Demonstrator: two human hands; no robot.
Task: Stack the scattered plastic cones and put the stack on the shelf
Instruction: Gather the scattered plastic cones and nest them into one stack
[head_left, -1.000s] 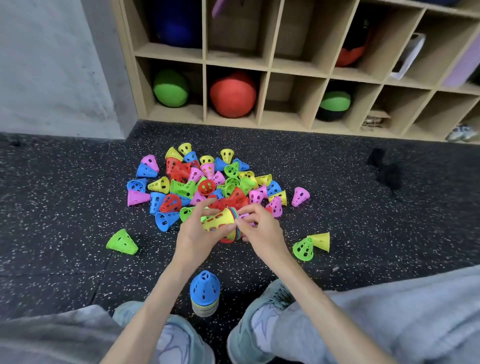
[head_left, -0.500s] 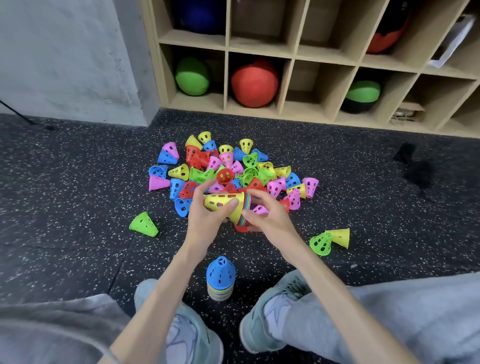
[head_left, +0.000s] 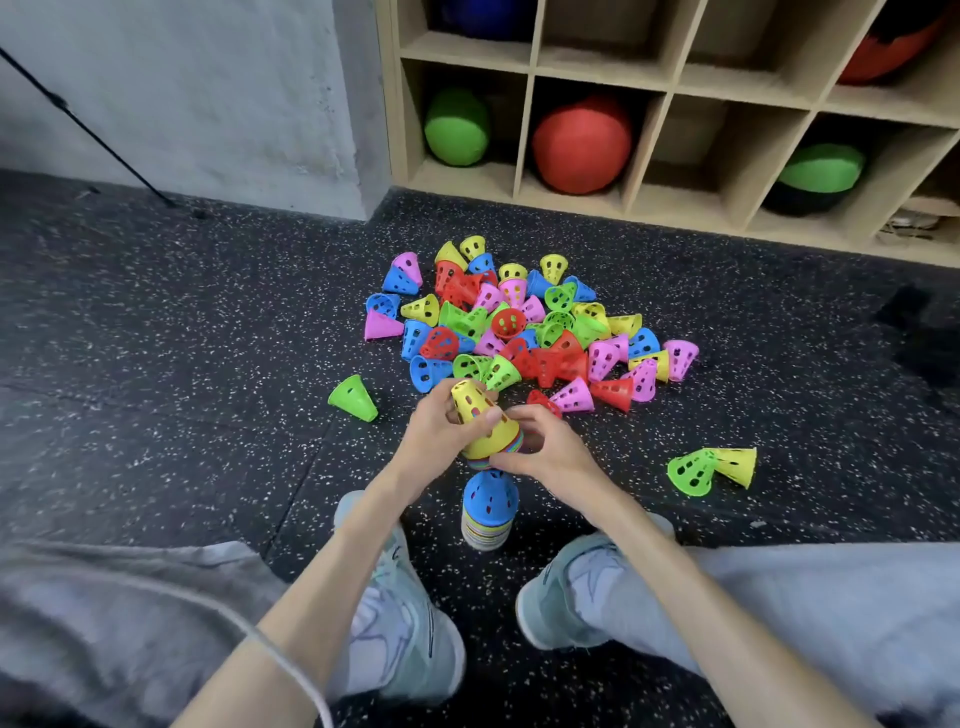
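Yellow-topped cone stack (head_left: 484, 428) gripped between left hand (head_left: 435, 435) and right hand (head_left: 546, 451), directly above blue-topped floor stack (head_left: 488, 512).

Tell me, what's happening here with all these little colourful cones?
A person crouched on the floor holds a short stack of plastic cones topped by a yellow one in both hands, left hand and right hand. Just below it, a taller stack topped by a blue cone stands between their shoes. A big heap of loose holed cones lies unsorted before the wooden shelf.
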